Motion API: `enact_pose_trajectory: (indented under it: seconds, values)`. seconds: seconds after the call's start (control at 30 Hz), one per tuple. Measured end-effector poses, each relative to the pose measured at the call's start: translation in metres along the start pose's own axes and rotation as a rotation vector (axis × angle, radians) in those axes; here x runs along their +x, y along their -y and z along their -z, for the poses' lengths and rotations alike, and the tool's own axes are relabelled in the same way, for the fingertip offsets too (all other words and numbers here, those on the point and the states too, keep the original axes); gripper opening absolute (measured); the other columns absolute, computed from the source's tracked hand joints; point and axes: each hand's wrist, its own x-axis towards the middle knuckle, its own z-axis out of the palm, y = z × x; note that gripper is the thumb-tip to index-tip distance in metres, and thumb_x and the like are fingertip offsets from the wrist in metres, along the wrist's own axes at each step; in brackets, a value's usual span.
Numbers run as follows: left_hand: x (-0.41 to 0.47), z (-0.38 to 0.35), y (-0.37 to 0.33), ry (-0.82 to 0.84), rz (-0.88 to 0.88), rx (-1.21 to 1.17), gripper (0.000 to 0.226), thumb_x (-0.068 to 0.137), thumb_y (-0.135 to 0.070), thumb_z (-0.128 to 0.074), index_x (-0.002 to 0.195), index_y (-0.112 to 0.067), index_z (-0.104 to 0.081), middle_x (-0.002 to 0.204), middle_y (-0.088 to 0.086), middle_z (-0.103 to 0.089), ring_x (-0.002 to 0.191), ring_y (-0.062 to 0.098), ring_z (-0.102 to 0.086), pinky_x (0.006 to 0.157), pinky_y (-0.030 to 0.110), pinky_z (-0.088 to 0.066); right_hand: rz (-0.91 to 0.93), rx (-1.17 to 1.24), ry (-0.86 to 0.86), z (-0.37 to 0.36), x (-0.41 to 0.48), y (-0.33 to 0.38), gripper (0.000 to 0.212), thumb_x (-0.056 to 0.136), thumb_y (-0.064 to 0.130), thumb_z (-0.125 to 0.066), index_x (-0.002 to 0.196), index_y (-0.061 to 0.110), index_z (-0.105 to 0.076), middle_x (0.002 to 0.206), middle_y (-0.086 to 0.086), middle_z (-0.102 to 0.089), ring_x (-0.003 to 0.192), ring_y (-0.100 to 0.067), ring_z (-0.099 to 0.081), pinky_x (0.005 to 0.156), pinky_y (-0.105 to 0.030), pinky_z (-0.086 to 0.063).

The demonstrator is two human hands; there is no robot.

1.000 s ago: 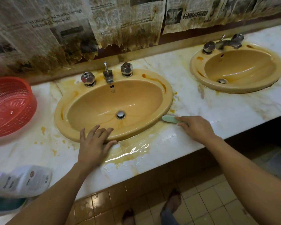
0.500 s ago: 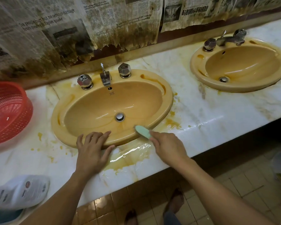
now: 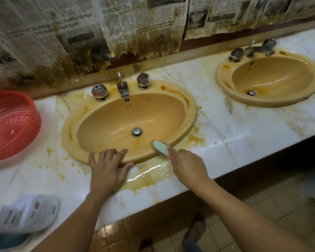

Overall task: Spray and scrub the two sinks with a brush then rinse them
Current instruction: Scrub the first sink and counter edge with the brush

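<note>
Two sinks [image 3: 68, 131] [image 3: 220, 74], one brush [image 3: 160, 148], one basket [image 3: 16, 137], two hands [image 3: 105, 171] [image 3: 187, 166], perhaps two bottles [image 3: 25, 213] [image 3: 9, 240].

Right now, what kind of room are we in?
Probably a shared washroom: the near sink and the far sink sit in one long marble counter, each with metal taps, above a tiled floor.
</note>
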Motion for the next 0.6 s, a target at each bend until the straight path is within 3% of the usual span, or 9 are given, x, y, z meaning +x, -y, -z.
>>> enact_pose_trajectory:
  seconds: [0.17,0.27,0.5,0.6]
  values:
    - [0.000,0.000,0.000,-0.004,-0.003,0.000,0.052,0.093,-0.067,-0.050,0.133,-0.036,-0.061,0.117,-0.003,-0.058,0.116,0.022,-0.053,0.117,0.063,-0.017,-0.244,0.003,-0.103,0.019,0.028,-0.043,0.036,0.105,0.027,-0.046,0.138,0.030,-0.058,0.102,-0.010,-0.069,0.092,-0.036,-0.066,0.072,-0.040,-0.052]
    - [0.000,-0.001,0.002,-0.005,-0.008,-0.001,0.052,0.093,-0.068,-0.050,0.133,-0.037,-0.061,0.118,-0.004,-0.057,0.116,0.022,-0.053,0.117,0.062,-0.016,-0.381,0.209,-0.193,0.037,0.039,-0.069,0.031,0.105,0.031,-0.051,0.128,0.023,-0.069,0.103,-0.013,-0.072,0.095,-0.038,-0.066,0.079,-0.042,-0.056]
    - [-0.001,-0.001,0.005,0.010,-0.018,0.002,0.051,0.095,-0.068,-0.049,0.134,-0.038,-0.060,0.120,-0.005,-0.055,0.118,0.021,-0.051,0.117,0.063,-0.015,-0.134,0.189,-0.088,-0.001,0.005,-0.014,0.040,0.106,0.035,-0.047,0.145,0.031,-0.055,0.097,-0.009,-0.072,0.089,-0.033,-0.066,0.071,-0.043,-0.055]
    - [-0.001,0.001,0.004,0.023,-0.011,0.007,0.051,0.095,-0.069,-0.048,0.136,-0.039,-0.058,0.122,-0.004,-0.055,0.120,0.022,-0.050,0.117,0.064,-0.016,-0.137,0.182,-0.119,-0.006,0.004,-0.015,0.040,0.105,0.036,-0.048,0.144,0.033,-0.055,0.099,-0.008,-0.072,0.091,-0.033,-0.066,0.073,-0.043,-0.055]
